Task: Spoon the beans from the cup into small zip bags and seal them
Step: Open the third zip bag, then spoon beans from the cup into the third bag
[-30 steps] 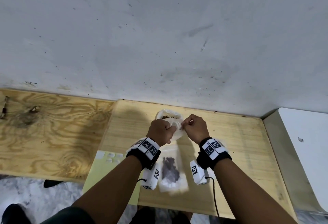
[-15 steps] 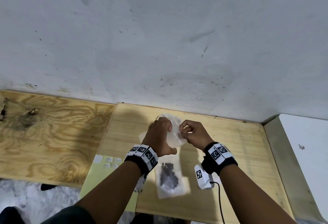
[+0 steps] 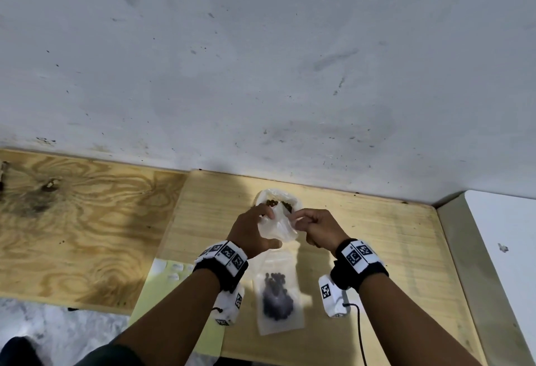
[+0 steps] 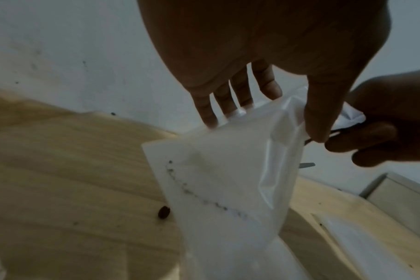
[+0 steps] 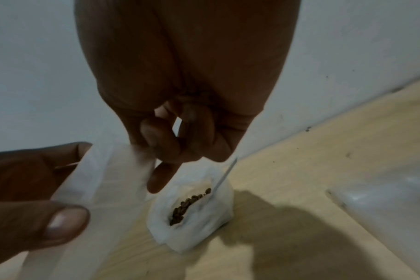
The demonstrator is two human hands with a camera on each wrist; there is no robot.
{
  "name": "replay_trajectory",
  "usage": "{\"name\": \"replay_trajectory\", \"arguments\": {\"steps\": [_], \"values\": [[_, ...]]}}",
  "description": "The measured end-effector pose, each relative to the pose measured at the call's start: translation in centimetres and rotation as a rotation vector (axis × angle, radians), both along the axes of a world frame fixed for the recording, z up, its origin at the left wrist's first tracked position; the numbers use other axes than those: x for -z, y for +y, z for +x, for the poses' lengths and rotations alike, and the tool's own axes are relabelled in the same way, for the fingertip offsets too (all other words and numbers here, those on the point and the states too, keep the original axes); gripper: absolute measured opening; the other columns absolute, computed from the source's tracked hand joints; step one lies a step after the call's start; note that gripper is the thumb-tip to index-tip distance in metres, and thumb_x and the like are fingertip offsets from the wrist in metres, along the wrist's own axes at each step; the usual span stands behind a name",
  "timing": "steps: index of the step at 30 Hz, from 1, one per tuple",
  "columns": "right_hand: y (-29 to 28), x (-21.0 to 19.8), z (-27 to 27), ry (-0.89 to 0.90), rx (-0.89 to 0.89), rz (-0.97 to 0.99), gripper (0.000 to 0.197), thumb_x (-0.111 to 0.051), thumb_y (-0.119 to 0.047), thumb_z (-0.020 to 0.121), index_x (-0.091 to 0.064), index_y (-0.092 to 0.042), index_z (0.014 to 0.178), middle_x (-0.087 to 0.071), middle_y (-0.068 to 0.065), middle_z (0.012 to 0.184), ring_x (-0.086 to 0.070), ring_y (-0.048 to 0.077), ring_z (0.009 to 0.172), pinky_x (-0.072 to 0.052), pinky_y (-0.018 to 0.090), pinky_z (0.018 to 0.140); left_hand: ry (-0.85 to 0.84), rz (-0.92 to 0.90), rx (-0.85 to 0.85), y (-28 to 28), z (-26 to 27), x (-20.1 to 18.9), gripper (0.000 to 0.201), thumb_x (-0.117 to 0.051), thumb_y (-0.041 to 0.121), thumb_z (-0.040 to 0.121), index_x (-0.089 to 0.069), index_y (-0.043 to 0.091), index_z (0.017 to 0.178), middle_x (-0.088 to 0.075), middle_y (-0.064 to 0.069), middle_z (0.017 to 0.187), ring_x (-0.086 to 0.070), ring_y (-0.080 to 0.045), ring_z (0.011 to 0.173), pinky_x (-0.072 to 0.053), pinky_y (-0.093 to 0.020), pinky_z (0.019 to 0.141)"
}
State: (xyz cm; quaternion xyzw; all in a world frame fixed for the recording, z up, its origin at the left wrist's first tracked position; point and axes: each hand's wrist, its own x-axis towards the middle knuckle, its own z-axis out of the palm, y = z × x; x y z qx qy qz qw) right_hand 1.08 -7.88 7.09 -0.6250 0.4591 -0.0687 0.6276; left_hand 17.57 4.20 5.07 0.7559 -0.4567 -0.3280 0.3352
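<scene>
Both hands hold a small empty zip bag [image 3: 278, 228] above the pale wooden table [image 3: 377, 249]. My left hand [image 3: 261, 229] pinches its top edge, fingers [image 4: 228, 109] behind and thumb in front. My right hand [image 3: 304, 222] pinches the opposite side of the bag's mouth [image 5: 108, 180] between thumb and curled fingers. Just behind stands the white crumpled cup [image 3: 277, 200] of brown beans [image 5: 192, 202], a thin spoon handle [image 5: 224, 176] sticking out of it. A zip bag filled with dark beans [image 3: 277, 299] lies flat between my wrists.
One loose bean [image 4: 163, 212] lies on the table beside the held bag. A light-green sheet [image 3: 174, 293] with white labels overhangs the table's left front. A darker plywood board [image 3: 72, 220] adjoins on the left, a white surface [image 3: 507, 249] on the right, a wall behind.
The hands have drawn slightly apart with the empty bag between them. The left hand's fingers have uncurled along the bag's top edge. The cup and filled bag have not moved.
</scene>
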Motion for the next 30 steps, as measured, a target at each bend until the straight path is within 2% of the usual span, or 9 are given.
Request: {"name": "replay_trajectory", "arguments": {"steps": [4, 7, 9, 12, 16, 20, 25, 27, 30], "values": [[-1.4, 1.9, -1.2, 0.154, 0.287, -0.287, 0.014, -0.073, -0.021, 0.084, -0.069, -0.021, 0.098, -0.071, 0.001, 0.096, -0.065, 0.02, 0.087, -0.046, 0.025, 0.068, 0.304, 0.171, -0.262, -0.8, 1.6, 0.8, 0.086, -0.093, 0.027, 0.048, -0.052, 0.023, 0.123, -0.059, 0.003, 0.118, -0.059, -0.02, 0.106, -0.051, -0.033, 0.085], [-2.2, 3.1, -1.7, 0.402, 0.165, -0.271, 0.053, -0.075, -0.044, 0.08, -0.058, -0.022, 0.126, -0.063, 0.004, 0.121, -0.062, 0.025, 0.107, -0.046, 0.03, 0.082, 0.419, 0.208, -0.343, -1.5, 2.7, 1.6, 0.107, -0.088, 0.039, 0.03, -0.056, 0.014, 0.129, -0.062, -0.005, 0.125, -0.058, -0.021, 0.113, -0.049, -0.036, 0.093], [-2.8, 4.1, -1.4, 0.502, 0.037, -0.183, 0.069, -0.073, -0.055, 0.078, -0.053, -0.021, 0.134, -0.061, 0.006, 0.128, -0.061, 0.027, 0.113, -0.045, 0.03, 0.085, 0.454, 0.227, -0.364, -2.1, 3.0, 1.9, 0.103, -0.087, 0.033, 0.032, -0.058, 0.012, 0.129, -0.062, -0.006, 0.126, -0.058, -0.022, 0.114, -0.048, -0.035, 0.093], [-3.1, 5.1, -1.0, 0.552, -0.064, -0.159, 0.055, -0.074, -0.056, 0.076, -0.068, -0.019, 0.116, -0.067, 0.006, 0.118, -0.064, 0.025, 0.104, -0.046, 0.029, 0.081, 0.469, 0.25, -0.362, -2.5, 3.2, 2.0, 0.099, -0.087, 0.027, 0.033, -0.059, 0.014, 0.127, -0.062, -0.005, 0.125, -0.057, -0.022, 0.115, -0.048, -0.036, 0.093], [-3.3, 4.9, 0.0, 0.416, 0.028, -0.304, 0.016, -0.071, -0.031, 0.083, -0.071, -0.016, 0.08, -0.069, 0.004, 0.078, -0.064, 0.024, 0.076, -0.049, 0.029, 0.065, 0.47, 0.302, -0.341, -3.1, 3.6, 2.6, 0.093, -0.09, 0.018, 0.037, -0.06, 0.02, 0.124, -0.058, 0.001, 0.127, -0.053, -0.022, 0.118, -0.047, -0.039, 0.095], [-3.4, 4.8, 0.5, 0.21, 0.245, -0.465, 0.013, -0.071, -0.019, 0.084, -0.061, -0.016, 0.075, -0.069, -0.001, 0.079, -0.063, 0.022, 0.073, -0.051, 0.037, 0.068, 0.443, 0.334, -0.256, -3.4, 3.7, 2.9, 0.091, -0.09, 0.02, 0.033, -0.061, 0.023, 0.119, -0.058, 0.002, 0.125, -0.054, -0.021, 0.116, -0.049, -0.037, 0.093], [-3.1, 5.2, 0.5, 0.14, 0.315, -0.577, 0.025, -0.069, -0.023, 0.088, -0.05, -0.018, 0.074, -0.069, -0.006, 0.077, -0.041, 0.014, 0.04, -0.042, 0.028, 0.05, 0.361, 0.356, -0.164, -3.7, 3.7, 3.3, 0.087, -0.094, 0.013, 0.044, -0.059, 0.024, 0.123, -0.059, 0.005, 0.123, -0.057, -0.018, 0.109, -0.05, -0.031, 0.088], [-2.6, 5.7, 0.6, 0.127, 0.338, -0.577, 0.027, -0.069, -0.021, 0.088, -0.048, -0.016, 0.072, -0.066, -0.006, 0.068, -0.039, 0.013, 0.041, -0.039, 0.027, 0.05, 0.343, 0.367, -0.161, -3.7, 3.7, 3.2, 0.088, -0.094, 0.012, 0.046, -0.058, 0.026, 0.125, -0.06, 0.005, 0.121, -0.057, -0.015, 0.107, -0.05, -0.029, 0.087], [-1.8, 6.3, 1.0, 0.078, 0.411, -0.429, 0.033, -0.07, -0.011, 0.086, -0.044, -0.014, 0.065, -0.06, -0.007, 0.064, -0.052, 0.01, 0.059, -0.04, 0.026, 0.058, 0.316, 0.366, -0.154, -3.5, 3.7, 3.3, 0.09, -0.094, 0.014, 0.044, -0.059, 0.027, 0.125, -0.061, 0.005, 0.121, -0.058, -0.014, 0.107, -0.052, -0.03, 0.088]]}}
